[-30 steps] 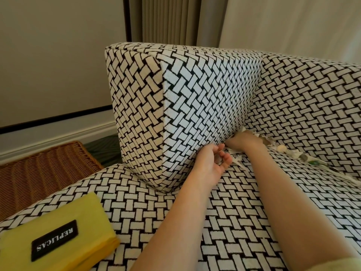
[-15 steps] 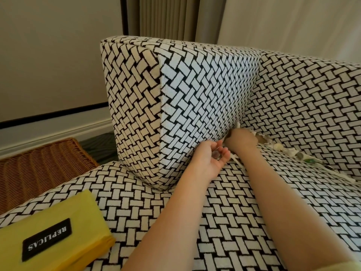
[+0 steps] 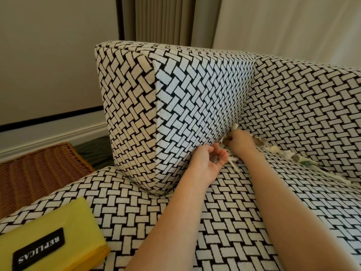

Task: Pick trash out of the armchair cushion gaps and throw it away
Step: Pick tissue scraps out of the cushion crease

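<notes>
The armchair (image 3: 195,106), woven black and white, fills the view, its right side cut off. A basket (image 3: 35,173) stands to its left, partly out of frame. A yellow pouch (image 3: 50,231) lies on the seat's near corner. The left hand (image 3: 207,163), palm up with fingers curled, cups a grey object (image 3: 215,159) too small to identify. The right hand (image 3: 239,140) reaches into the side gap; its fingers are hidden, so I cannot tell its grip. Trash (image 3: 289,154) lines the back gap, half buried.
</notes>
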### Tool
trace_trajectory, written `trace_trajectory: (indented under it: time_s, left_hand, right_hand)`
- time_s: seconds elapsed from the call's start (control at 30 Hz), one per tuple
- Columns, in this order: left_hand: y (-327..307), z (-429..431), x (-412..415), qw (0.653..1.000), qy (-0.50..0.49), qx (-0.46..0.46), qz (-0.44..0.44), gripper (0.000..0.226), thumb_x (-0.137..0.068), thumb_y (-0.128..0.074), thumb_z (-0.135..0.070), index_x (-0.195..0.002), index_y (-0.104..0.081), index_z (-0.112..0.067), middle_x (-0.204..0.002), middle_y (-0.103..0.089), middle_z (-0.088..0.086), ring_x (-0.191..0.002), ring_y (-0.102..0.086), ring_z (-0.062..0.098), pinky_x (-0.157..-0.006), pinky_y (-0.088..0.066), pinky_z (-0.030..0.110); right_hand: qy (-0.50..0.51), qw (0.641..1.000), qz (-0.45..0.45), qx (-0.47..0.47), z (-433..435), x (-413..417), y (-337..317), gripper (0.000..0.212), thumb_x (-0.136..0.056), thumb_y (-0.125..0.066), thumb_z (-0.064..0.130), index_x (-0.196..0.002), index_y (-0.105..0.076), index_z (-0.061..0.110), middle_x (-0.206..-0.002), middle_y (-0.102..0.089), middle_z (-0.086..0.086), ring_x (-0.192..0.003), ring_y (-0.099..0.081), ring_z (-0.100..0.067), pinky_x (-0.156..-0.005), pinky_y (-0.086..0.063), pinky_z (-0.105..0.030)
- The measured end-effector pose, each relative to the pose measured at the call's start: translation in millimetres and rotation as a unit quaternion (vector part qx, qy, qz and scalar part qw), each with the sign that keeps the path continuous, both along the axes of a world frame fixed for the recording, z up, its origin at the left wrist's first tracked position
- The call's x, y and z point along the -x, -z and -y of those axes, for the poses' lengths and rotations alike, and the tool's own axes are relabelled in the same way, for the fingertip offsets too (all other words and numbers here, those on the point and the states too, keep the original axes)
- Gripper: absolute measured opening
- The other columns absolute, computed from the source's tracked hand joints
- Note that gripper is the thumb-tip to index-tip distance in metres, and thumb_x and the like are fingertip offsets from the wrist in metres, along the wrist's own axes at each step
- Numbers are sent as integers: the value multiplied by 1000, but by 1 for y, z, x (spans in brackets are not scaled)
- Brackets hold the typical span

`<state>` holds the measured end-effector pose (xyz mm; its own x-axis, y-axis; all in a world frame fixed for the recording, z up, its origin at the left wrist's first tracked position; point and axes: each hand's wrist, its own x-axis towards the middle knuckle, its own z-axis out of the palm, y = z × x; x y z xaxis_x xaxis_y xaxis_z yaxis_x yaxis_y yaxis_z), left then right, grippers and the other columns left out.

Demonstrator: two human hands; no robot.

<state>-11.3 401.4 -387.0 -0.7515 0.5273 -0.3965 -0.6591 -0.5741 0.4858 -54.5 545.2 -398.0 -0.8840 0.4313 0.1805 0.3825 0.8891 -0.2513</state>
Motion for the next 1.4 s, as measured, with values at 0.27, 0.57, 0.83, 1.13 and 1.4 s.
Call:
trace_trajectory:
  time_s: [0.27,0.57,0.83,1.13,1.4]
  left_hand:
    - [2,-1,1,1000,5,5,-3,26,-96,-34,-4,-79,-53,-1,-74,-46,9,-66,-50,15,-57,-52,23]
    - [2,-2,1,1000,2,1,0,26,-96,-34,-3,-79,-53,0,-75,-46,10,-68,-50,17,-63,-50,26]
    - [2,-1,1,1000,7,-14,-6,23,-95,-33,0,-87,-54,2,-86,-53,16,-79,-56,22,-78,-51,34]
    - [1,-2,0,1000,2,-7,-13,22,-95,-33,0,-89,-54,3,-88,-55,18,-83,-56,23,-88,-47,34]
    - [-7,-4,-3,995,37,71,-61,22,-87,-34,4,-74,-48,-7,-62,-37,2,-50,-32,7,-39,-28,14]
  right_hand:
    - [-45,997,-4,66,-6,-3,-1,24,-88,-48,6,-107,-63,4,-107,-62,-18,-98,-54,-29,-75,-38,-27]
    - [-59,979,-133,146,-13,-15,1,26,-92,-49,8,-115,-61,7,-102,-63,-6,-89,-53,-18,-77,-39,-26]
    - [-33,855,-147,496,-13,-41,-16,17,-93,-48,4,-105,-59,8,-81,-60,-4,-65,-58,-13,-57,-51,-20]
    - [0,806,-87,586,-6,-53,-30,11,-91,-50,3,-84,-58,7,-78,-58,-7,-64,-53,-12,-42,-49,-12]
    - [8,858,-55,510,-5,-56,-37,15,-85,-62,8,-98,-65,2,-80,-62,-5,-64,-56,-12,-44,-50,-13]
